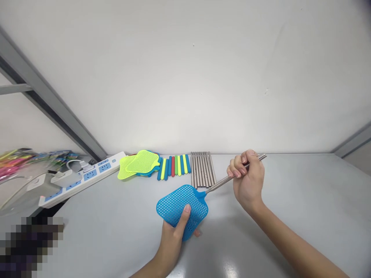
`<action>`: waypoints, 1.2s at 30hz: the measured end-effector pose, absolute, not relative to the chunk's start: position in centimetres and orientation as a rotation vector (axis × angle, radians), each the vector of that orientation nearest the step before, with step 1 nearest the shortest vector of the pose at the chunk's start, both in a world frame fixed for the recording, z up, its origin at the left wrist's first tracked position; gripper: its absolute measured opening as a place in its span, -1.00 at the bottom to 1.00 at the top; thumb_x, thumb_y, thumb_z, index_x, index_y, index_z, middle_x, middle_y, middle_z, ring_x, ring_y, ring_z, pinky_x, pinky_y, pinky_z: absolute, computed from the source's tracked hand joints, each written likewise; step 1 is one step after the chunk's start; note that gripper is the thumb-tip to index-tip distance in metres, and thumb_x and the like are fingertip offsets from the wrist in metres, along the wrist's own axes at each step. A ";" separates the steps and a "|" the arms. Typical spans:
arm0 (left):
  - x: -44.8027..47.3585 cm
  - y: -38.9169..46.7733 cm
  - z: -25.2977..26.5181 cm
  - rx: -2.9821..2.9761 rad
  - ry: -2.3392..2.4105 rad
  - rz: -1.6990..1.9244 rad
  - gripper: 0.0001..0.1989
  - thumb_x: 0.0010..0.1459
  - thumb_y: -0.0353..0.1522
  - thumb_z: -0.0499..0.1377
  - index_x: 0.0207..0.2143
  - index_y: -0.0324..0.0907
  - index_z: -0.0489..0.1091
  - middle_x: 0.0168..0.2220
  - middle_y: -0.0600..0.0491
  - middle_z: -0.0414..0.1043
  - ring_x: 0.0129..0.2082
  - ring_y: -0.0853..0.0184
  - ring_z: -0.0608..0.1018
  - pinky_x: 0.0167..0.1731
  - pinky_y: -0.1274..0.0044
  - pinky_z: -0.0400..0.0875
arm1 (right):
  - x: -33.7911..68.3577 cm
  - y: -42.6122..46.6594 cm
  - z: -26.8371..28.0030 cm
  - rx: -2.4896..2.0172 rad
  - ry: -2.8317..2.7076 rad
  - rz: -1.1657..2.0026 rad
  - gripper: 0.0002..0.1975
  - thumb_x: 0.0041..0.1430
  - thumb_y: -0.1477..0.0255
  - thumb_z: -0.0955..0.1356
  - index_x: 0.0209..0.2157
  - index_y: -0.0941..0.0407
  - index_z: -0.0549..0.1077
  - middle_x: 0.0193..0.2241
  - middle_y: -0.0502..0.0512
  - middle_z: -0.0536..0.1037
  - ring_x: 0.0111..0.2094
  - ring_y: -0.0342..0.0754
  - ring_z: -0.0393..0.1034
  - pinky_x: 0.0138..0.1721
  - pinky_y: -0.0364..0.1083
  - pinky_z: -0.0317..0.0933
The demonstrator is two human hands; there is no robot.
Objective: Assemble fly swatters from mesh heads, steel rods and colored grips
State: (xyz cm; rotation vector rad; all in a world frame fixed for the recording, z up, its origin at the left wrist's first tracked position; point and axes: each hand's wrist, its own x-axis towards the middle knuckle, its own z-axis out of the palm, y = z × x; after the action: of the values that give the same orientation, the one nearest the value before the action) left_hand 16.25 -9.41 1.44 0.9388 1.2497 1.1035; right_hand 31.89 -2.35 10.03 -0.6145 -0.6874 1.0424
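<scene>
My left hand (175,235) grips a blue perforated fly swatter head (181,204), thumb on top and fingers mostly hidden beneath. A metal rod (222,182) meets the neck of this head, pointing up to the right. Around the rod's far part, the fingers of my right hand (248,179) are wrapped; its end sticks out past the thumb. Behind the blue head lie several metal rods (203,170) side by side. Left of them is a row of coloured handle sleeves (175,166) in blue, yellow, red and green.
Yellow and blue swatter heads (142,162) are piled at the back left. Beside them a white power strip (95,173) with plugs and cables runs along the table (304,216). A wall (203,77) stands behind. Colourful packaged items (17,164) lie at far left, above a pixelated patch.
</scene>
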 end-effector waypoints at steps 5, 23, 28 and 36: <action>16.3 -9.6 1.4 0.939 1.241 1.114 -0.69 0.05 -0.19 0.01 -0.57 -0.22 0.32 -0.67 0.06 0.41 -0.58 0.34 0.46 -0.42 0.52 0.34 | 31.9 -2.7 10.4 -0.615 -0.587 1.091 -0.73 0.09 0.35 0.18 -0.63 0.13 0.12 -0.77 -0.16 -0.02 -0.73 -0.27 -0.10 -0.70 -0.25 -0.02; 16.0 -10.8 0.4 1.002 1.197 1.112 -0.68 -0.03 -0.15 0.08 -0.62 -0.21 0.33 -0.68 0.05 0.39 -0.64 0.35 0.44 -0.55 0.56 0.36 | 30.8 -3.6 10.4 -0.577 -0.127 1.631 -0.76 -0.03 0.47 0.25 -0.64 0.14 0.07 -0.73 -0.19 -0.06 -0.76 -0.32 -0.19 -0.78 -0.30 -0.13; 16.0 -10.8 0.3 0.984 1.225 1.129 -0.69 -0.05 -0.17 0.10 -0.65 -0.22 0.31 -0.71 0.06 0.37 -0.66 0.35 0.44 -0.56 0.56 0.36 | 30.4 -3.9 9.9 -0.540 -0.117 1.580 -0.76 -0.03 0.46 0.27 -0.64 0.15 0.09 -0.74 -0.19 -0.06 -0.77 -0.33 -0.20 -0.80 -0.31 -0.17; 16.2 -10.3 1.0 0.861 1.188 1.130 -0.71 -0.08 -0.18 0.14 -0.60 -0.24 0.29 -0.71 0.08 0.36 -0.71 0.38 0.41 -0.63 0.56 0.34 | 30.0 -4.3 9.8 -0.540 -0.177 1.499 -0.75 -0.06 0.46 0.30 -0.65 0.16 0.11 -0.74 -0.19 -0.03 -0.76 -0.34 -0.19 -0.78 -0.31 -0.17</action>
State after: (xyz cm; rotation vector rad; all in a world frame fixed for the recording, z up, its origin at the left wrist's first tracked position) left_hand 16.25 -10.30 0.97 0.8607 1.1884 1.1305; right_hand 29.99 -4.26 9.77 -0.5405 -0.1767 1.4987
